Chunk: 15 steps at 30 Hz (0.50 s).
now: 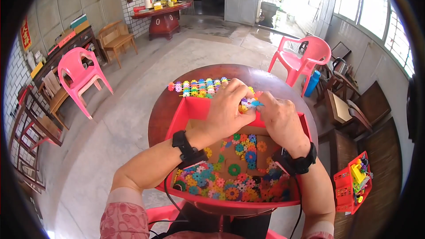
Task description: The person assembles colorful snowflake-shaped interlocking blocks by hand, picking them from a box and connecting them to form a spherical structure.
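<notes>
Above the red box [195,108], both hands, left [228,108] and right [279,117], pinch a small snowflake-piece cluster [249,103] between their fingertips.

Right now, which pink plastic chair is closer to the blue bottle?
The pink chair on the right, beside the blue bottle; the other pink chair stands far left, near the wall.

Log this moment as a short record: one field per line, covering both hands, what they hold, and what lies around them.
left hand: pinches small coloured snowflake pieces over the box
right hand: meets the left at the same pieces
box: red, open, on the round table
box contents: loose snowflake discs, many colours
beyond box: joined strip of discs
wrists: black bands on both
</notes>
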{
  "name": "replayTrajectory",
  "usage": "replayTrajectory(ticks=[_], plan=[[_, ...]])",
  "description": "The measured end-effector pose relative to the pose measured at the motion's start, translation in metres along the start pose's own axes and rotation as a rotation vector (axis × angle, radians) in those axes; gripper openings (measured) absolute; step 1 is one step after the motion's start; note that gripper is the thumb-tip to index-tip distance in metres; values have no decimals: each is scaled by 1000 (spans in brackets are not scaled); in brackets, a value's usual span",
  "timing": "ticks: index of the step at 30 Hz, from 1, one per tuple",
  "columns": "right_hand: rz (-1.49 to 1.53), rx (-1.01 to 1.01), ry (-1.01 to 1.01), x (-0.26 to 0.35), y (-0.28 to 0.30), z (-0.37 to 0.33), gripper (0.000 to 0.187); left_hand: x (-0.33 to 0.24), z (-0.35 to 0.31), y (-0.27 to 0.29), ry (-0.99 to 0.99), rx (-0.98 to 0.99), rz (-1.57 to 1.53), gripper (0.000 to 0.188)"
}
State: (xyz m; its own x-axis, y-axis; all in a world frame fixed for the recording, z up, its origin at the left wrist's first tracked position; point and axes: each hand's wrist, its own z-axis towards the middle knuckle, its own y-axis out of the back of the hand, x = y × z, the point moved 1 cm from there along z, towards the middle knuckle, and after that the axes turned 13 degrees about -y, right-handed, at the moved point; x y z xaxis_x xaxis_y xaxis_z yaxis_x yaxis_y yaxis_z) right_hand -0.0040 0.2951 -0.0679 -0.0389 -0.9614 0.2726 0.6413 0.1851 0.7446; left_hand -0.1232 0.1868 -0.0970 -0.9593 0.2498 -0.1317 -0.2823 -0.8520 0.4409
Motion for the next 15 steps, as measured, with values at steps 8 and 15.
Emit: replayTrajectory(ticks=[8, 15], plan=[[258, -3, -123, -21, 5, 6, 12, 18, -3, -12, 399, 203, -644, 37], [790, 346, -774, -47, 4, 7, 9, 32, -14, -15, 709, 363, -1128, 50]])
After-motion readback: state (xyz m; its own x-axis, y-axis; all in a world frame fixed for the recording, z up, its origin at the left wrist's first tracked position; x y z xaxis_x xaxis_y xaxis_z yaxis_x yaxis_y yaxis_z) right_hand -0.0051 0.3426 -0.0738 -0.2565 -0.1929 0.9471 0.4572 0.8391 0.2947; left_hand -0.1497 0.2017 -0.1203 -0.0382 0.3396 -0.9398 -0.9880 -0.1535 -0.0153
